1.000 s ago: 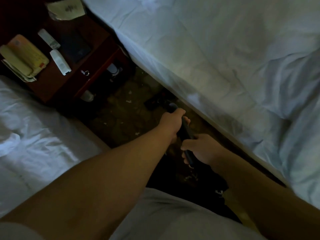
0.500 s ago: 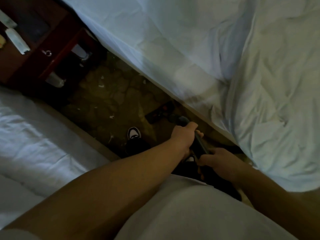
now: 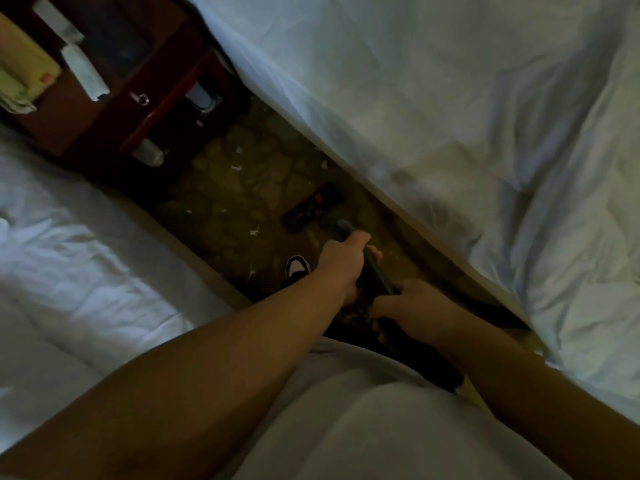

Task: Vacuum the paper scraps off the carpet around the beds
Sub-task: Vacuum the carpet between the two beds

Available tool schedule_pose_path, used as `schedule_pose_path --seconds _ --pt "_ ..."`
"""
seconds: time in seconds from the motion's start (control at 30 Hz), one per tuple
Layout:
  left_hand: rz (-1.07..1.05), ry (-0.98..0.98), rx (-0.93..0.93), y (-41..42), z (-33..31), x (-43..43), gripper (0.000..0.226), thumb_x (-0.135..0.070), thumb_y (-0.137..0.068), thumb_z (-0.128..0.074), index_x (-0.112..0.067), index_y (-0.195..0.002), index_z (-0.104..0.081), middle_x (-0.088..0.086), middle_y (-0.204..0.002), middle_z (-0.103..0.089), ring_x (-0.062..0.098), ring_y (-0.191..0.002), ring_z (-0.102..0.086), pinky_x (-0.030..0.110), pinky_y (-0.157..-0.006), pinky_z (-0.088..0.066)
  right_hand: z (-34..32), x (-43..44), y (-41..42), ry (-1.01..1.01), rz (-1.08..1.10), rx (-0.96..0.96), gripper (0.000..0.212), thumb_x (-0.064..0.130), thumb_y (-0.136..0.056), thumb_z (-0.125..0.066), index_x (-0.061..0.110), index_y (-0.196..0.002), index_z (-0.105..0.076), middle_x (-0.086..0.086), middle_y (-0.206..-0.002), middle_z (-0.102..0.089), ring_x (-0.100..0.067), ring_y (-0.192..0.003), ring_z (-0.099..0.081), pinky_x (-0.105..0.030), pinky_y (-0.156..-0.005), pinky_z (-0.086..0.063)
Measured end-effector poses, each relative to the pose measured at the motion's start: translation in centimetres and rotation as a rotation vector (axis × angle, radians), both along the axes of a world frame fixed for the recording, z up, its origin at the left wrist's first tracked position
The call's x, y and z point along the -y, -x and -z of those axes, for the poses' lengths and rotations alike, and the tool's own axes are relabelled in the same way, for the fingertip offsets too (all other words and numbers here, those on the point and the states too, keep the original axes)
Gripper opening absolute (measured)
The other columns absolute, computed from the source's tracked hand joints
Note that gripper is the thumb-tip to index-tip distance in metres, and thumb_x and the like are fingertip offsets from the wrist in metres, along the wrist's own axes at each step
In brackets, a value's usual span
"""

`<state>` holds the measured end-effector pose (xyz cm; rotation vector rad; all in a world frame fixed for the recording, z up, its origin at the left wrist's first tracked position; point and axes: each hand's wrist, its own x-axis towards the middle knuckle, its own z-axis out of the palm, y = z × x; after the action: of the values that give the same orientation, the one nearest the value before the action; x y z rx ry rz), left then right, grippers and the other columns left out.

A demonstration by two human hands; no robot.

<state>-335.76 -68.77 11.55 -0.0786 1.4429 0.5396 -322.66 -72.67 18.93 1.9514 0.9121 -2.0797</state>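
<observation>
Wand [image 3: 375, 273] rigid, light by my guess. I read left grip [image 3: 341, 268] clamped nearer head [image 3: 311, 209], right grip [image 3: 412, 306] clamped nearer body. Head on carpet [image 3: 242, 202] between beds [image 3: 415, 98]. Scraps [image 3: 254, 232] just left of it, flimsy.

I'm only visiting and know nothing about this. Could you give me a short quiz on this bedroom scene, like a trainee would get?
1. True or false: the left hand and the right hand both grip the slim dark vacuum wand.
2. Where do the small white paper scraps lie? A on a bed; B on the brown patterned carpet; C in a hand.
3. Fill in: the hand farther down the wand is the ___ hand.
Key: 1 true; 2 B; 3 left.
</observation>
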Motion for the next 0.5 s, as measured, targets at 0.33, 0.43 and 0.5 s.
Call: schedule_pose_path --seconds 0.33,0.43,0.5 --pt "-0.09 -0.077 -0.205 19.2 2.2 -14.5 0.038 -0.03 -0.098 -0.062 -0.012 -0.129 -0.05 0.005 -0.082 -0.064 0.023 -0.08 -0.062 0.047 -0.094 -0.054 5.2 -15.2 18.8 -0.102 -0.077 -0.093 0.016 0.019 -0.092 -0.072 0.004 -0.094 -0.072 -0.011 -0.079 -0.075 -0.019 -0.061 -0.072 -0.033 -0.062 -0.059" --pt "-0.111 -0.086 -0.212 22.1 2.6 -16.7 0.032 -0.026 -0.099 -0.061 -0.011 -0.126 -0.052 0.005 -0.082 -0.063 0.021 -0.078 -0.061 0.044 -0.087 -0.054 6.2 -17.7 21.6 -0.108 -0.111 -0.124 0.015 0.019 -0.094 -0.071 0.006 -0.1 -0.071 -0.013 -0.089 -0.075 -0.021 -0.069 -0.073 -0.034 -0.064 -0.058" --pt "-0.138 -0.087 -0.212 23.1 2.8 -17.5 0.031 -0.024 -0.099 -0.061 -0.01 -0.126 -0.052 0.006 -0.084 -0.062 0.019 -0.076 -0.061 0.04 -0.081 -0.055 6.8 -18.6 22.5 -0.104 -0.128 -0.139 0.016 0.018 -0.095 -0.071 0.006 -0.105 -0.069 -0.013 -0.093 -0.074 -0.022 -0.074 -0.073 -0.034 -0.066 -0.059"
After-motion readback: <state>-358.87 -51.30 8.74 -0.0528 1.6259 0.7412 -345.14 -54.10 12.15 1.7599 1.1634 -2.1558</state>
